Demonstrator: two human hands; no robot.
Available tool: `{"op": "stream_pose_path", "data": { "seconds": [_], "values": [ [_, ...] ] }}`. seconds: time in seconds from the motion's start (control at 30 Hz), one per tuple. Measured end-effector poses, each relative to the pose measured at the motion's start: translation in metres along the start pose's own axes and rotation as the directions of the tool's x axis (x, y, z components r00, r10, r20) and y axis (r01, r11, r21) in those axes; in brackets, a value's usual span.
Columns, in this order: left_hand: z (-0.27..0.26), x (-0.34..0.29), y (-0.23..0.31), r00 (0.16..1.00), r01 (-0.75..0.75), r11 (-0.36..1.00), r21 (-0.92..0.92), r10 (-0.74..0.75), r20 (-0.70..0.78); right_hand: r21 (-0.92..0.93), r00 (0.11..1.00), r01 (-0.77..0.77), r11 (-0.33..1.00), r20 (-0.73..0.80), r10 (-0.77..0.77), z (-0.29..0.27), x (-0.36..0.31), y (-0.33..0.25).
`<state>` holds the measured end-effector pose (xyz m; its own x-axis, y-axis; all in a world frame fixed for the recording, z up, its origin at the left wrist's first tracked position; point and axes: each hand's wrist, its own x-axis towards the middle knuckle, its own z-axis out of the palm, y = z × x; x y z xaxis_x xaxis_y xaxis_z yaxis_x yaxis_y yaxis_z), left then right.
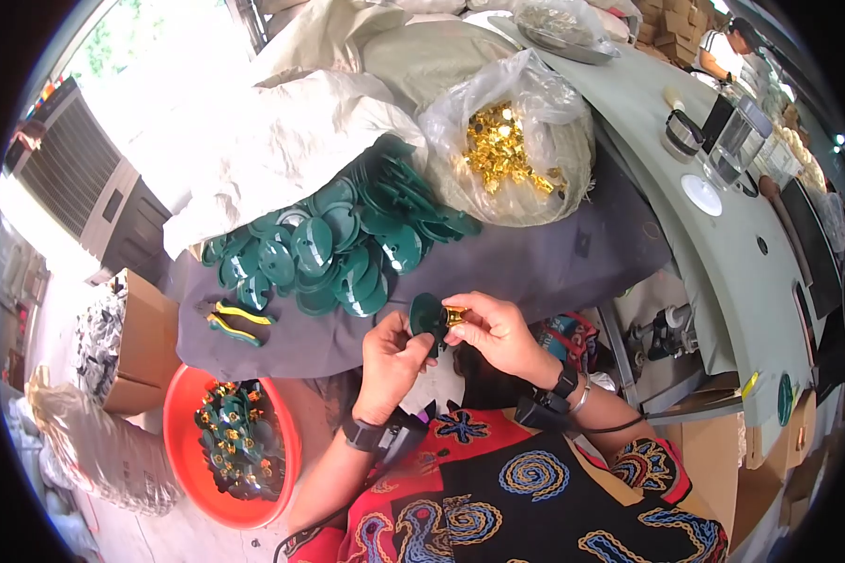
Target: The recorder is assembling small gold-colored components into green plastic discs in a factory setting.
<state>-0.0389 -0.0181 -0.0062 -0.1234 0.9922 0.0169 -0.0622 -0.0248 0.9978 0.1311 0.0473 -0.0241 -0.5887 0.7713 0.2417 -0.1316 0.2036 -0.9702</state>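
Note:
My left hand point(393, 364) grips a dark green disc point(426, 314) at the near edge of the cloth-covered table, thumb laid across its face. Just right of it, my right hand point(498, 333) pinches a small gold metallic piece point(455, 316) between thumb and fingers, close against the disc; whether the two touch is hard to make out. Beyond my hands lies a heap of green discs point(312, 246), spilling from a white woven sack point(282, 141). A clear plastic bag point(573, 141) of gold pieces point(507, 150) sits at the far right of the heap.
Yellow-handled pliers point(239, 321) lie on the table's left. An orange tub point(293, 441) of green and gold pieces stands below, beside a cardboard box point(145, 347). A pale green table point(723, 253) on the right bears a glass jar point(737, 141). Another person point(723, 54) sits far right.

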Motion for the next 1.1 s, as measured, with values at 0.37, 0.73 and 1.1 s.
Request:
{"op": "stream_pose_path", "data": {
  "seconds": [0.37,0.73,1.1],
  "values": [
    [0.005,-0.012,0.000,0.998,0.054,0.997,-0.049,-0.054,-0.010,-0.589,0.932,0.362,0.723,0.201,-0.302,0.005,0.001,-0.024],
    [0.010,-0.022,0.006,0.976,-0.166,0.942,0.293,0.200,-0.090,-0.739,0.899,0.438,0.511,0.353,-0.260,0.001,-0.001,-0.038],
    [0.017,-0.027,0.024,0.948,-0.272,0.813,0.514,0.317,-0.001,-0.645,0.857,0.491,0.585,0.478,-0.192,-0.011,0.012,-0.046]
  ]
}}
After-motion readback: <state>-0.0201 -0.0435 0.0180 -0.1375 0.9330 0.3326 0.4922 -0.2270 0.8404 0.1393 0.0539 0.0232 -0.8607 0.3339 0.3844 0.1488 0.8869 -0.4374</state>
